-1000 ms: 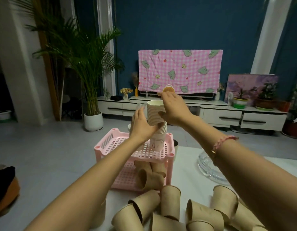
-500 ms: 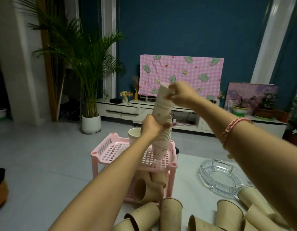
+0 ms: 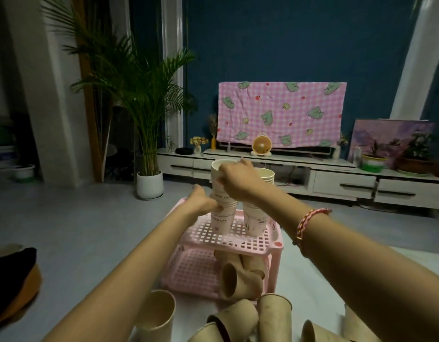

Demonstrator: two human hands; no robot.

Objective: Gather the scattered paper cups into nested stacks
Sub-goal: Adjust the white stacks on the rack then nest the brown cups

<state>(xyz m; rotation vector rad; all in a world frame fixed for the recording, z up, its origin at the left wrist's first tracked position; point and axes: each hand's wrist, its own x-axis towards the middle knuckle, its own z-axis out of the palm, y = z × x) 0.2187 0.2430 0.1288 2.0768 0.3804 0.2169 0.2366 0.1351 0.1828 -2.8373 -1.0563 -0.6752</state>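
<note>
Left hand (image 3: 204,203): reaches in from the left, fingers curled against the middle of the left stack, gripping it at the band of nested rims.
Right hand (image 3: 239,181): wraps over the top cup from the right, thumb on the near wall and fingers around the far side, holding it firmly.
Top cup (image 3: 216,172): white paper, upright, mouth open; it sits in the left stack with much of its wall showing above the rims below.
Left stack (image 3: 222,219): white printed paper cups, nested and upright on the top shelf of the pink rack, toward its left side.
Right stack (image 3: 256,222): a second nested pile of the same white cups, upright just beside the left stack; its upper rims show behind the right hand, and neither hand holds it.
Pink rack (image 3: 275,244): two-tier plastic lattice shelf standing on a white table (image 3: 312,287).
Lower-shelf cups (image 3: 234,277): brown paper cups lying on their sides, one mouth facing the camera.
Foreground cups (image 3: 275,314): more brown paper cups loose on the table near the camera, some upright and some tipped over.
Bracelet (image 3: 309,222): pink and gold braid around the right wrist.
Background: a potted palm (image 3: 149,149) at left, and a pink checked cloth (image 3: 280,112) draped above a low cabinet (image 3: 336,185), with a small orange fan (image 3: 262,145) below the cloth.
</note>
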